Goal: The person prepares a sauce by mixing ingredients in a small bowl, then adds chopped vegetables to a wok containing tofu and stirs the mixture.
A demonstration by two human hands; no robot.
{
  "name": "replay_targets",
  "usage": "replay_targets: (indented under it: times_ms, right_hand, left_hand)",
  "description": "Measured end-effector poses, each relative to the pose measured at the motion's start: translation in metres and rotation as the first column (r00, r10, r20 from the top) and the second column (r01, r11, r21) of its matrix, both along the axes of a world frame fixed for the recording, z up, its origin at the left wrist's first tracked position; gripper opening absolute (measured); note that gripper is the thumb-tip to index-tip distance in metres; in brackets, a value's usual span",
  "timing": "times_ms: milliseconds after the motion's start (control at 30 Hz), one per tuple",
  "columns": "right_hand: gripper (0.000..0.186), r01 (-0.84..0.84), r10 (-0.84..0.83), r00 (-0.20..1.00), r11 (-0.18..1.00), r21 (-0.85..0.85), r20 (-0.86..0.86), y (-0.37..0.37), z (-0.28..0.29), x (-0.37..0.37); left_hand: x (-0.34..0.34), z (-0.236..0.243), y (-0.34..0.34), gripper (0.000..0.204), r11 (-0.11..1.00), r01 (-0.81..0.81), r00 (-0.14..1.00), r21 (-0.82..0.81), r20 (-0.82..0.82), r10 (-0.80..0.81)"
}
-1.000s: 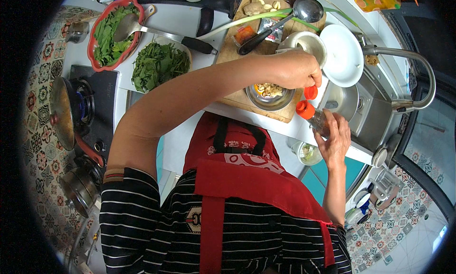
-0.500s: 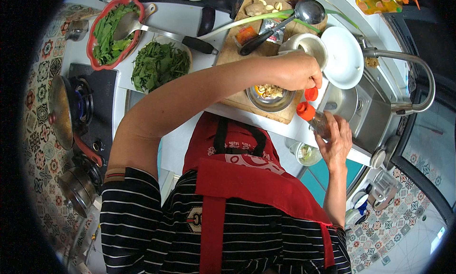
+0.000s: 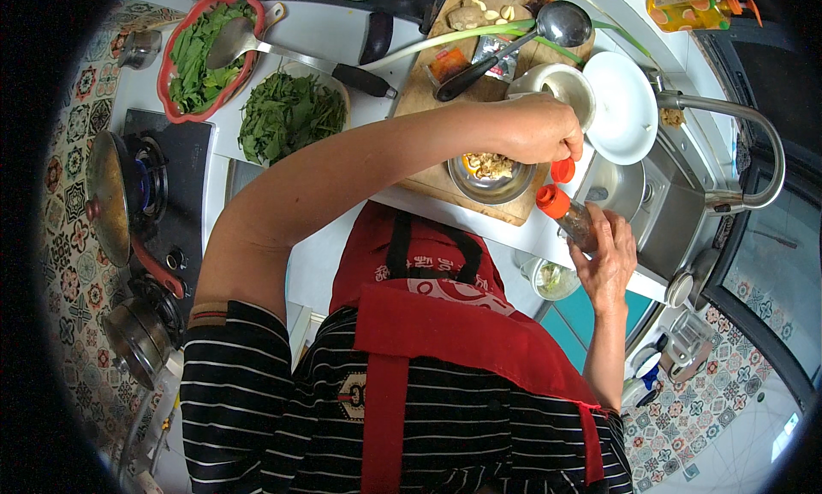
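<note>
Red-topped jar [image 3: 578,226] is leaning in your right hand [image 3: 609,258], fingers curling around it; your left hand [image 3: 543,127] is pinching a red cap [image 3: 562,170] beside the steel bowl [image 3: 497,192].

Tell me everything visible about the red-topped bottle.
The bottle is see-through, glass or plastic by its look, with dark contents and a red top. It is held tilted, its top toward the picture's upper left, to the right of the steel bowl. The right hand grips its lower part and hides some of it.
</note>
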State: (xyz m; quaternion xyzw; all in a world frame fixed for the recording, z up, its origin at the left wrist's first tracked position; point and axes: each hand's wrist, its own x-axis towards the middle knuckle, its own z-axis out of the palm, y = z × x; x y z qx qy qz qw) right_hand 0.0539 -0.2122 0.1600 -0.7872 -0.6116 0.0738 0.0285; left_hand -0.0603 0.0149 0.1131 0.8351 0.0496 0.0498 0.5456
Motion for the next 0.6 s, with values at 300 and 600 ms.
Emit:
replay_targets:
  times_ms: [300,600]
  right_hand:
    - [0.067,0.006,-0.006,1.000,1.000,-0.015,0.001,-0.0008,0.0016,0.0008]
    - [0.068,0.042,-0.042,0.999,0.999,-0.026,-0.020,-0.0012,-0.0010,-0.0023]
  left_hand:
    - [0.0020,-0.0040,-0.0003,0.018,1.000,0.002,1.000,-0.017,0.004,-0.002]
    - [0.0038,-0.0065,0.0000,0.018,1.000,0.000,0.999,0.013,0.032,0.000]
